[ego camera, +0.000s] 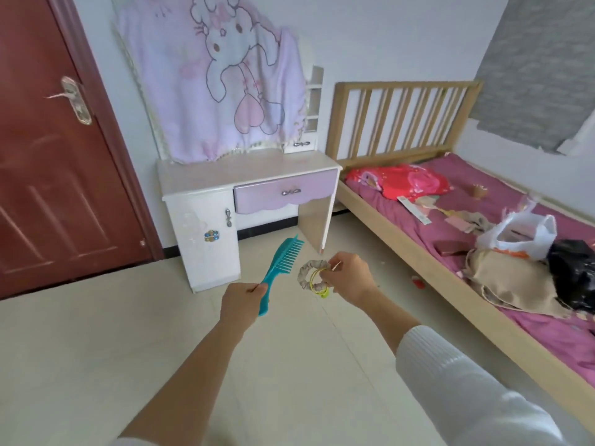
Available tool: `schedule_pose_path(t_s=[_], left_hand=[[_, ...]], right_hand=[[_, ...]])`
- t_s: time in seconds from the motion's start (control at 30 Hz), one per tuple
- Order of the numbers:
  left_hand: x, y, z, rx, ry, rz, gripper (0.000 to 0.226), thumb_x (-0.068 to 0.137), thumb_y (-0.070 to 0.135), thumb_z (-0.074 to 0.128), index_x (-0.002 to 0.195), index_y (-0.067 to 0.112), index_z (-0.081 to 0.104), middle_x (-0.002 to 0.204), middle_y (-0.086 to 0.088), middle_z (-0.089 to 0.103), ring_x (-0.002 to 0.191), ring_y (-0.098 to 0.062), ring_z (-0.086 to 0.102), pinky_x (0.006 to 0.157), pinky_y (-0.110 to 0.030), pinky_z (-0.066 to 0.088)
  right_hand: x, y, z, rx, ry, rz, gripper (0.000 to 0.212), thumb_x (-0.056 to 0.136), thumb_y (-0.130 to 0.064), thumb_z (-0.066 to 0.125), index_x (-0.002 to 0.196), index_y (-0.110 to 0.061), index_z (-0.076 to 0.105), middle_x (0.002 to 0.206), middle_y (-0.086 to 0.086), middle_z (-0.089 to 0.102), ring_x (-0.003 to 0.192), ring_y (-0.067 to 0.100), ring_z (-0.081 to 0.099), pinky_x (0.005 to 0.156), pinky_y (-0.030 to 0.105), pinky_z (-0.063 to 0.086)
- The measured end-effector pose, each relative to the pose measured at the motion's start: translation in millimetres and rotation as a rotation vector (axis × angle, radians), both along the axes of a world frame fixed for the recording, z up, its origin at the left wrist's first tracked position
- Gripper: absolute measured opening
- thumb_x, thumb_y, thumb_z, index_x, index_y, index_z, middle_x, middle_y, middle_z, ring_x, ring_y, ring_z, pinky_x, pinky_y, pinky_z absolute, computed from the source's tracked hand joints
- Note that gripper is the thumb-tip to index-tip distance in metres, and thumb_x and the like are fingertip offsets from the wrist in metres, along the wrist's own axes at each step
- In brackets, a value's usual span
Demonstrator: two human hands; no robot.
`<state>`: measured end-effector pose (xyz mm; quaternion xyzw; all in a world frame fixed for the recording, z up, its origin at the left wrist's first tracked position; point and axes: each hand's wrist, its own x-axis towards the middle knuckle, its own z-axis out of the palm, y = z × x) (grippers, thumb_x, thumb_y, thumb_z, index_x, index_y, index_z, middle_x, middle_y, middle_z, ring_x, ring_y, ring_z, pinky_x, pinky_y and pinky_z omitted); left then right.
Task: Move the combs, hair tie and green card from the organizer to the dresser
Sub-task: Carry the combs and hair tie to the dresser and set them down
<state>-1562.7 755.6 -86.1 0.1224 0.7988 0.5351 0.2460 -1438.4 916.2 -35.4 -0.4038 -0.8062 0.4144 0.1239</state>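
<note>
Two bare forearms reach out over a pale tiled floor [96,365]. Left hand [241,300] grips the handle of a teal comb [283,262], teeth angled up and right. Right hand [349,273] pinches a grey scrunchie hair tie [307,275] and a yellow-green band [317,284]. Beyond them stands the white-and-lilac dresser [244,175], beside a wooden bed [402,239].

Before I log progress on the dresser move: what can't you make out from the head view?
- Organizer, green card and any other comb: not in the frame.
- Comb handle: middle hidden inside the left hand.
- Hair tie: one side covered by the right hand; the yellow-green piece with it is too small to identify.
- Mirror: covered by the pink cloth above the dresser.
</note>
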Motion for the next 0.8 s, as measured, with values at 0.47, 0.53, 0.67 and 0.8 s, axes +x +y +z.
schedule_pose_path(t_s=[0.47,0.53,0.67,0.8], left_hand=[[-364,144,-4,0.106,-0.201,0.216,0.033,0.087,0.009,0.063,0.054,0.011,0.059,0.081,-0.017,0.062,0.077,-0.029,0.057,0.089,-0.049,0.052],[-400,167,-8,0.151,-0.282,0.254,0.024,0.086,0.009,0.064,0.062,0.006,0.064,0.079,-0.016,0.064,0.075,-0.03,0.059,0.076,-0.04,0.054],[-471,215,-25,0.181,-0.352,0.295,0.02,0.084,0.012,0.069,0.098,-0.003,0.069,0.083,-0.012,0.064,0.075,-0.029,0.059,0.067,-0.034,0.054],[-546,265,-51,0.148,-0.388,0.323,0.028,0.083,0.017,0.07,0.103,-0.002,0.068,0.082,-0.012,0.062,0.057,-0.022,0.053,0.04,-0.022,0.048]], right_hand=[[-366,143,-19,-0.074,0.015,0.012,0.014,0.076,-0.013,0.065,0.07,-0.017,0.054,0.073,0.01,0.068,0.056,0.022,0.059,0.052,0.027,0.046],[-404,165,-22,-0.095,0.024,0.006,0.013,0.075,-0.009,0.064,0.069,-0.014,0.053,0.063,0.007,0.063,0.054,0.022,0.057,0.056,0.03,0.047],[-481,216,-30,-0.067,0.005,0.027,0.013,0.075,-0.011,0.063,0.067,-0.017,0.053,0.061,0.004,0.063,0.049,0.016,0.057,0.047,0.022,0.042],[-564,272,-47,-0.072,0.003,0.056,0.013,0.073,-0.009,0.063,0.065,-0.015,0.053,0.063,0.008,0.065,0.051,0.021,0.059,0.049,0.024,0.042]])
